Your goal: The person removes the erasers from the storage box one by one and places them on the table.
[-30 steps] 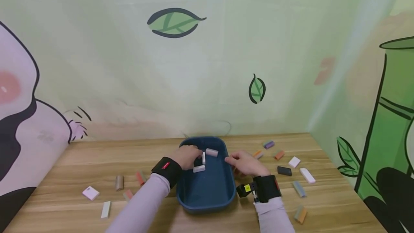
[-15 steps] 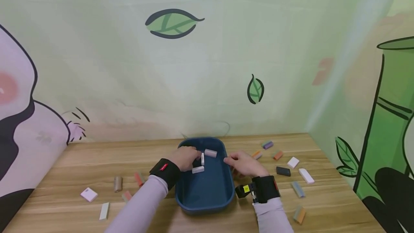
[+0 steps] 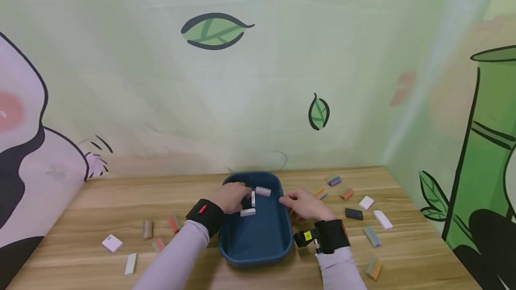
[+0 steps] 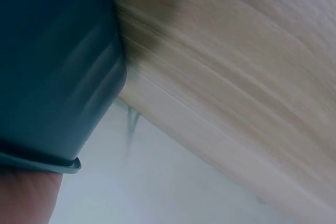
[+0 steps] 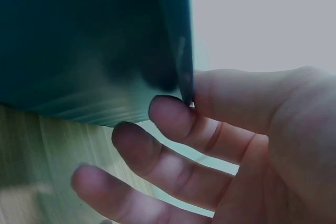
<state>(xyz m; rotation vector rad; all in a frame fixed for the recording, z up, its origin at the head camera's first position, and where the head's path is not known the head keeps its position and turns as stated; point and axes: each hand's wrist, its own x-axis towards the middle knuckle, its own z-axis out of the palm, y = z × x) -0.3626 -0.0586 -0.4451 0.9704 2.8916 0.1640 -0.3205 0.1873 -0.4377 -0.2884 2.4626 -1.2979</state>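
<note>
A dark blue plastic bin [image 3: 255, 240] stands in the middle of the wooden table. My left hand [image 3: 230, 197] reaches over its left rim, with the fingertips down inside and mostly hidden; I cannot tell what they hold. Close beside those fingers, a narrow white eraser [image 3: 253, 198] stands on edge in the bin. Another white eraser [image 3: 247, 212] lies just below it, and a pale pinkish eraser [image 3: 263, 191] rests near the back. My right hand [image 3: 307, 204] pinches the right rim between thumb [image 5: 231, 95] and index finger, its other fingers loosely bent outside the wall.
Several erasers lie right of the bin, among them a black one [image 3: 354, 213], a white one [image 3: 382, 219] and an orange-grey one [image 3: 374, 268]. To the left are a brown cylinder [image 3: 148, 229], a white square block [image 3: 112, 243] and a white bar [image 3: 131, 264]. A printed backdrop [image 3: 258, 102] rises behind.
The view shifts very slightly. Both hands keep their places at the bin, and the erasers stay where they were.
</note>
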